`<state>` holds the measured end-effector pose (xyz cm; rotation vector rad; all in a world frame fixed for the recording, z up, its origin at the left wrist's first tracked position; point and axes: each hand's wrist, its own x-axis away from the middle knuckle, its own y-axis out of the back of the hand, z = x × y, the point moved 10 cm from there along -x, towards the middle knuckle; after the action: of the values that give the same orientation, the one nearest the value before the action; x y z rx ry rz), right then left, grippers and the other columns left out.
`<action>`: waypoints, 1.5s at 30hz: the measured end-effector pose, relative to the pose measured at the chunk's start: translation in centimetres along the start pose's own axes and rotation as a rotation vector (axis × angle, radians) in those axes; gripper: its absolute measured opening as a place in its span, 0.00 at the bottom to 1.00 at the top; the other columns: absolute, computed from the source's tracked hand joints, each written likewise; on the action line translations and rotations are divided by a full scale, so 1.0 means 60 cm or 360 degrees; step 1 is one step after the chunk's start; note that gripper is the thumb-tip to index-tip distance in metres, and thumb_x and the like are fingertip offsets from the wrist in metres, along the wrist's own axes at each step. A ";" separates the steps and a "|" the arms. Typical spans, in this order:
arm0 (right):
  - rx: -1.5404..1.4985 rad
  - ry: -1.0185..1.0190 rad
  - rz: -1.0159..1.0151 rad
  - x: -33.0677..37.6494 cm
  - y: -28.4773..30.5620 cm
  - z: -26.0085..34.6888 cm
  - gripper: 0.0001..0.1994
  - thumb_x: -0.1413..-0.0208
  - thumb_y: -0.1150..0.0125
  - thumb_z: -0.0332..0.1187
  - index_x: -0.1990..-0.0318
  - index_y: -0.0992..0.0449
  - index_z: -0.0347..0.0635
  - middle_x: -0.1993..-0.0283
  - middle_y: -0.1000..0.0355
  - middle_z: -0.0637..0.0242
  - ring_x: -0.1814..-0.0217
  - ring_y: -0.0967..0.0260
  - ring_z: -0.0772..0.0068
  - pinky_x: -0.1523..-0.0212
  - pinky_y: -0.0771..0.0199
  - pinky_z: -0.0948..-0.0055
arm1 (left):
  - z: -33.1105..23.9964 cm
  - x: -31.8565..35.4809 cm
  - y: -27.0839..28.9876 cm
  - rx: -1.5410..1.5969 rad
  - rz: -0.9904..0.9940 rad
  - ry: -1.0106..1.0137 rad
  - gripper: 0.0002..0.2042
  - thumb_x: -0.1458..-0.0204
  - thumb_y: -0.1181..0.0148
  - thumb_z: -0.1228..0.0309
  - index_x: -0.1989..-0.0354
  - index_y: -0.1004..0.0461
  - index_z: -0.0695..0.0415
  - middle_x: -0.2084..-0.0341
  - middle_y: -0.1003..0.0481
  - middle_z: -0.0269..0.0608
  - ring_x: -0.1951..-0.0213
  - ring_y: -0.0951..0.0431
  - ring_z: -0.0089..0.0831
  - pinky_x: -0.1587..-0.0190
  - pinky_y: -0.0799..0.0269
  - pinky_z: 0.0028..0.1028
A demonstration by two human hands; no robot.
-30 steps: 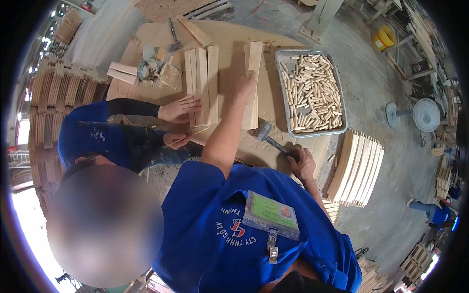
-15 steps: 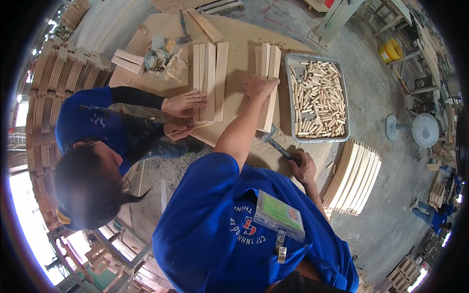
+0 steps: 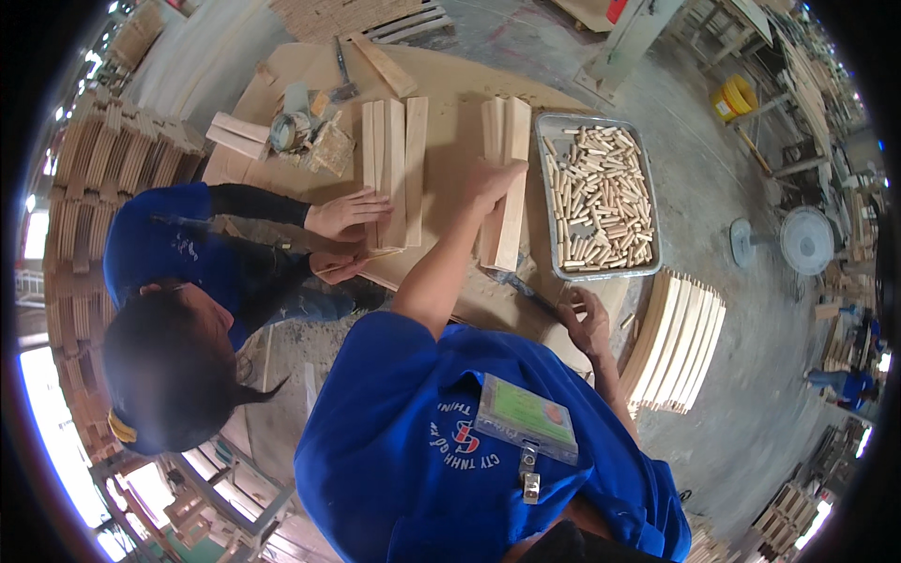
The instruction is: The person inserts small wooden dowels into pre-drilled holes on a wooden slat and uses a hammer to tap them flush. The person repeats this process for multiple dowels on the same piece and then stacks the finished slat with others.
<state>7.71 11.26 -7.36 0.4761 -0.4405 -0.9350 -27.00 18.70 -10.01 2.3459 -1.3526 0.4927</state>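
My left hand (image 3: 495, 184) is closed over the light wooden pieces (image 3: 505, 232) lying lengthwise on the table, its fingers across their middle. By the near end of these pieces is a hammer (image 3: 531, 293) with a dark handle. My right hand (image 3: 587, 322) has its fingers curled at the handle's end; part of the grip is hidden. To the left, a co-worker's hand (image 3: 349, 214) rests against another group of wooden pieces (image 3: 394, 174). The co-worker's other hand (image 3: 336, 267) holds a thin stick.
A grey tray (image 3: 654, 230) of wooden dowels sits right of my left hand. Curved slats (image 3: 678, 342) are stacked beyond the table's right edge. Another hammer (image 3: 343, 75), a tape roll (image 3: 289, 131) and short blocks (image 3: 238, 137) lie toward the far left of the brown-covered table (image 3: 450, 70).
My left hand has gone from spread fingers to a closed hold around the wooden pieces. The hammer and my right hand have shifted slightly. The co-worker's hands stay by the left pieces.
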 end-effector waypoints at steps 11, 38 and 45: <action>-0.0233 0.1200 -0.0618 -0.093 0.100 0.356 0.51 0.59 0.16 0.32 0.26 0.41 0.39 0.25 0.38 0.49 0.22 0.41 0.47 0.24 0.39 0.54 | -0.152 0.212 -0.109 0.1743 0.1010 0.0081 0.27 0.33 0.56 0.47 0.43 0.26 0.58 0.54 0.19 0.45 0.54 0.16 0.38 0.49 0.18 0.40; -0.1192 0.0696 -0.0938 -0.081 0.150 0.307 0.28 0.56 0.15 0.34 0.49 0.23 0.34 0.55 0.18 0.63 0.53 0.19 0.73 0.51 0.17 0.70 | -0.072 0.288 -0.143 0.1483 0.0474 0.0637 0.37 0.45 0.37 0.38 0.37 0.29 0.56 0.45 0.28 0.47 0.45 0.23 0.42 0.44 0.22 0.43; -0.1014 0.0718 -0.0878 -0.083 0.164 0.318 0.27 0.56 0.14 0.33 0.49 0.22 0.35 0.56 0.18 0.64 0.55 0.20 0.75 0.51 0.18 0.71 | -0.020 0.282 -0.089 0.0853 0.0503 0.0423 0.43 0.43 0.39 0.36 0.32 0.35 0.62 0.41 0.31 0.52 0.44 0.25 0.42 0.45 0.25 0.44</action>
<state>1.05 16.70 12.91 0.2046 0.4231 -1.3829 -14.43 9.26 -1.66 2.3336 -1.6141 1.3568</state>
